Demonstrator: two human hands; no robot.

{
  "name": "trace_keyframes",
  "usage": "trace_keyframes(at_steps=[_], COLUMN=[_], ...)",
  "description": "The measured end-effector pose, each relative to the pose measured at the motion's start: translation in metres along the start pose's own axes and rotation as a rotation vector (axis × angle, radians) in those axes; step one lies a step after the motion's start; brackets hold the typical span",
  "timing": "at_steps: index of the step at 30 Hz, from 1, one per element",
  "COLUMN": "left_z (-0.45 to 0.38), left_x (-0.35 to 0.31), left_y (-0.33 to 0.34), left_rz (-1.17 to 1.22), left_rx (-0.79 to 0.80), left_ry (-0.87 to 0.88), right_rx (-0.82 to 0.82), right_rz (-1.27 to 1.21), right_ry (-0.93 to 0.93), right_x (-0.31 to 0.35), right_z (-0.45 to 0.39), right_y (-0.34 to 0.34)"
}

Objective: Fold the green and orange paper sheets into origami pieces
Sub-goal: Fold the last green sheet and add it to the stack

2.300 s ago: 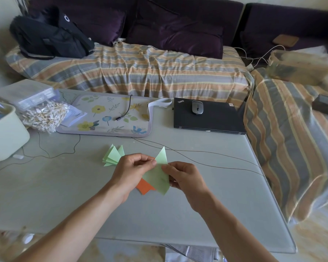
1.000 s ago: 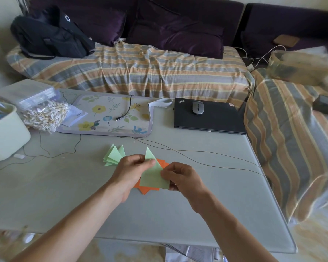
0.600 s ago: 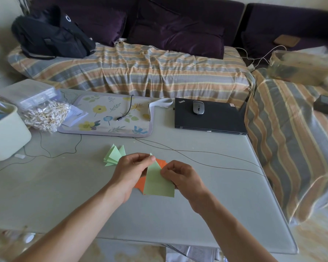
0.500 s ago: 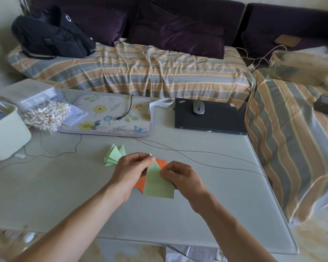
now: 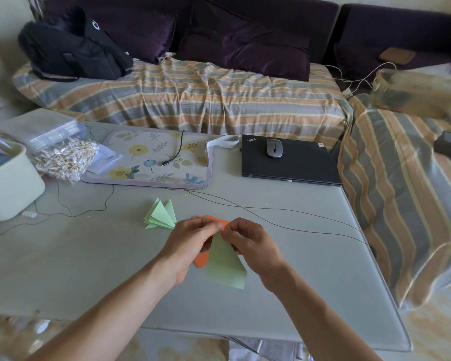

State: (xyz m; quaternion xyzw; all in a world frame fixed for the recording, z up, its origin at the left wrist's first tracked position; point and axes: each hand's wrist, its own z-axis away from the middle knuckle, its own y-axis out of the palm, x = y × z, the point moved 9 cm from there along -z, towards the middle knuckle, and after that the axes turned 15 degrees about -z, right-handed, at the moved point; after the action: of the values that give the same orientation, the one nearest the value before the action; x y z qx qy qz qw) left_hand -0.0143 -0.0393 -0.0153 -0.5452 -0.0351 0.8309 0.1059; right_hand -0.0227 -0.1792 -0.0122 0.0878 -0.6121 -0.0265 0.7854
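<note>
Left hand and right hand both pinch the top tip of the green sheet at table centre, fingertips nearly meeting. Orange sheet lies flat under it, partly hidden. Folded green piece at 10 o'clock, near left hand. Laptop at 1 o'clock.

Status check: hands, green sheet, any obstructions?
Left hand and right hand both pinch green sheet at top. Orange paper underneath. Thin cable lies just beyond.

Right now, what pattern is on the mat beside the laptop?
Flowers and leaves, yellow and blue on cream: the mat, best in the head view.
</note>
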Motion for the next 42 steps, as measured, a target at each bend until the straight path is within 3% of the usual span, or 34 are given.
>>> trace_keyframes(at_steps=[12,20,25,30,34,37,39,42], left_z=[-0.001,-0.012,-0.017,-0.017,-0.011,-0.012,-0.009,-0.01], left_x=[-0.002,0.0,0.008,0.011,0.011,0.008,0.011,0.016], left_y=[-0.005,-0.042,-0.049,-0.041,-0.038,-0.026,-0.014,-0.006], left_rz=[-0.049,0.076,0.119,-0.171,-0.438,-0.614,-0.623,-0.614], left_rx=[-0.019,-0.25,-0.289,-0.202,-0.199,-0.072,0.039,0.076], left_ry=[0.006,-0.036,-0.082,-0.098,-0.046,-0.004,-0.008,0.02], right_rx=[0.005,-0.056,-0.135,-0.259,-0.169,-0.129,-0.158,-0.203], right_rz=[0.038,0.168,0.133,0.134,0.299,0.407,0.413,0.359], right_ry=[-0.018,0.024,0.058,0.04,-0.007,-0.035,-0.033,-0.007], right_x=[0.0,-0.01,-0.011,-0.016,-0.012,-0.01,-0.01,-0.011], right_z=[0.0,0.0,-0.001,-0.005,-0.004,-0.002,-0.002,-0.003], right_y=[0.004,-0.001,-0.013,-0.032,-0.026,-0.019,-0.022,-0.026])
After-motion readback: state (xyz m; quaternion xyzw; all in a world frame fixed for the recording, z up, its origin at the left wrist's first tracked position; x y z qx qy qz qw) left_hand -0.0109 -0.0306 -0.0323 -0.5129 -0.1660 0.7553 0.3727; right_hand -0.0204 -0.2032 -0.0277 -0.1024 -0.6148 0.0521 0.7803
